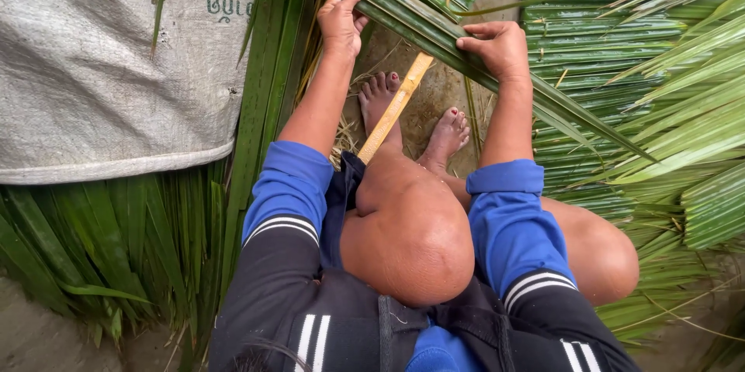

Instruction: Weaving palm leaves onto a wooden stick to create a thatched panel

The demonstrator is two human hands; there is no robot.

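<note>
Two hands grip one long folded palm leaf (434, 31), whose long axis slants from 11 o'clock down to 4 o'clock across the view. At about 11 o'clock, the left hand (341, 23) presses the leaf's upper stretch, thumb raised, fingers curled under its edge. At about 1 o'clock, the right hand (500, 46) is closed over the leaf's middle, fingers wrapped on top. Between the two hands a yellow-brown stick (396, 104) runs down toward the bare feet (415, 116), below the leaf. Both hands lie equally near it.
</note>
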